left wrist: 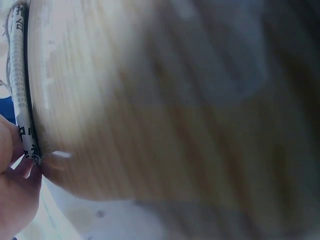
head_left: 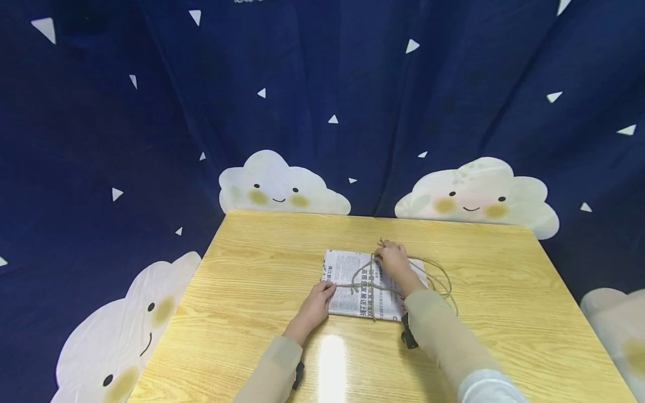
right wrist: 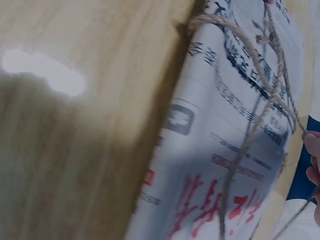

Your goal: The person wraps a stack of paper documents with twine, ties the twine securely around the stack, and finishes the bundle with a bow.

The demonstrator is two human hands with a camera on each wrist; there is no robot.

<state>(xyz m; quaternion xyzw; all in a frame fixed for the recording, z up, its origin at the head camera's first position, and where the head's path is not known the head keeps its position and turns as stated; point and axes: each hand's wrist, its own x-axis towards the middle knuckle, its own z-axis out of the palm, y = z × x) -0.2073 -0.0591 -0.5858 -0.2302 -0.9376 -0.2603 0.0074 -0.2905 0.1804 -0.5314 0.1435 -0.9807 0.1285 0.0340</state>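
In the head view, one flat, newspaper-wrapped rectangular package [head_left: 344,271] lies on one yellow wood-grain table [head_left: 252,263], thin brown twine [head_left: 372,302] crossing it. Two hands reach it. In the left wrist view, the left hand [head_left: 314,306] grips one end; in the right wrist view, the right hand [head_left: 395,264] pinches twine.

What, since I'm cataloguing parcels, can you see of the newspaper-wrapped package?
The newspaper-wrapped package is flat and rectangular, its paper-looking covering whitish with black and red print. It lies flat on the wood-grained table. Brown twine crosses it both ways. The left hand holds its left edge; the right hand pinches twine near its far edge.
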